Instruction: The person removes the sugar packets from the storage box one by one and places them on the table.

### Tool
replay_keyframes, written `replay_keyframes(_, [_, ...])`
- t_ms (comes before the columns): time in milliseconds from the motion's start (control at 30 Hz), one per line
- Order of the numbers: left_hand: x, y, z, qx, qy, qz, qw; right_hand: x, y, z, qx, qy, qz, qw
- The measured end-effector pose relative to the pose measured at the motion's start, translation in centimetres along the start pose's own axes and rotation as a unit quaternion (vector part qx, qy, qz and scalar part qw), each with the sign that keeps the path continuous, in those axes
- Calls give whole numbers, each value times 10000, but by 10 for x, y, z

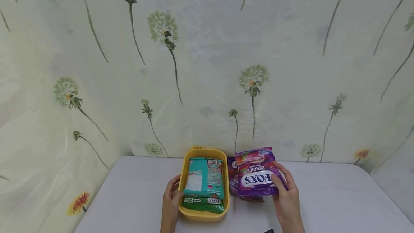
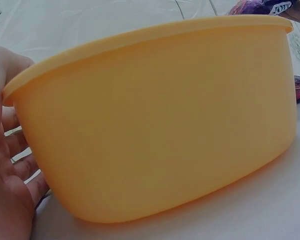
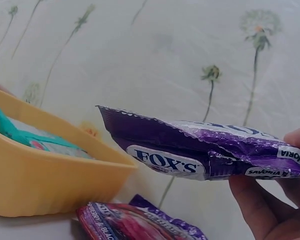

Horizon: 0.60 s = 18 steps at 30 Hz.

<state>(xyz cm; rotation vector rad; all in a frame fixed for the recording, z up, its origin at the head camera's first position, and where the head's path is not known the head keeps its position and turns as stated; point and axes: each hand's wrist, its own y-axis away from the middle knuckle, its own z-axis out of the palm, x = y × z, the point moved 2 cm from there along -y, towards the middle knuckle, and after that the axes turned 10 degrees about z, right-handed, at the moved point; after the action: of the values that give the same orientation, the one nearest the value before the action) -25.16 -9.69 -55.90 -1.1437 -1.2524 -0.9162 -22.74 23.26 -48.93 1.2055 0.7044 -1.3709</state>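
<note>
1. From my seat at the remote feed, I see the left hand (image 1: 172, 194) on the left side of a yellow tub (image 1: 227, 190); its thumb lies over the rim and its fingers, slightly spread, press the outer wall.
2. I see the right hand (image 1: 289, 199) pinching the right end of a purple candy bag (image 1: 255, 172), thumb above and fingers beneath.
3. That bag is held tilted above the white tabletop (image 1: 132, 197), right of the tub; its lettering, FOX'S and BERRIES, reads upside down in my head view.
4. Below it, more purple and red packaging (image 3: 140, 222) lies just beside the tub's right wall; I cannot tell how many bags.
5. The tub stands near the tabletop's far edge, closer to the far left corner than the far right.
6. Inside, a teal packet (image 1: 198, 177) lies partly over a green packet (image 1: 202, 206).
7. Behind the far edge, I see a dandelion-printed covering (image 1: 207, 74).
</note>
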Motion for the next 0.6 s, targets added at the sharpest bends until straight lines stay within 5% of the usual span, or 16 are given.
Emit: replay_keyframes(600, [3,5,-1,-39,-37,-70,10000,-1,-1,-6,189,-255,106,9994])
